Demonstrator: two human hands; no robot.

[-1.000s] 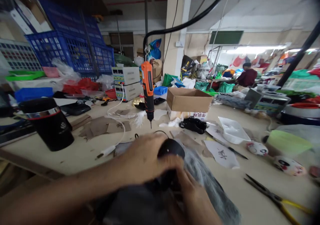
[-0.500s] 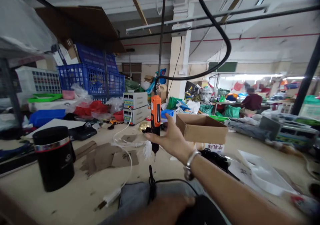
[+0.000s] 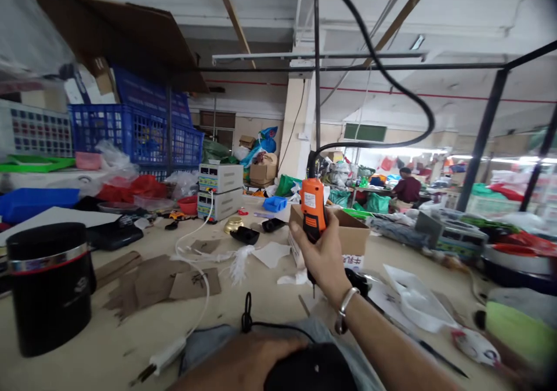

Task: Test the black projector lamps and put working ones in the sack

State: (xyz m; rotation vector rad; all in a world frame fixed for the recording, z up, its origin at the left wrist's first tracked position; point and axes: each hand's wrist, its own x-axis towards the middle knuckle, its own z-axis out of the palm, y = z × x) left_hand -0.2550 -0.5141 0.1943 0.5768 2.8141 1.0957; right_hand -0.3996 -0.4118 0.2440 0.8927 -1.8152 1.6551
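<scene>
Above your right hand (image 3: pixel 321 253), wrapped around the orange electric screwdriver (image 3: pixel 312 202), the looped black cable (image 3: pixel 429 121) bars a high pass to the right. The cardboard box (image 3: pixel 354 237) blocks the way just behind. Near the middle, your left hand (image 3: pixel 263 350) and a black rounded object (image 3: pixel 313 368) fill the room. At left, bare tabletop (image 3: pixel 115 344) leaves you a low lane between the black mug (image 3: pixel 50 298) and the white cable connector (image 3: pixel 169 353).

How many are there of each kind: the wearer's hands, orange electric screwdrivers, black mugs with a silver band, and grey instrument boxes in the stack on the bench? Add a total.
Hands: 2 (left hand, right hand)
Orange electric screwdriver: 1
Black mug: 1
Stacked grey boxes: 2 (upper box, lower box)
Total: 6
</scene>
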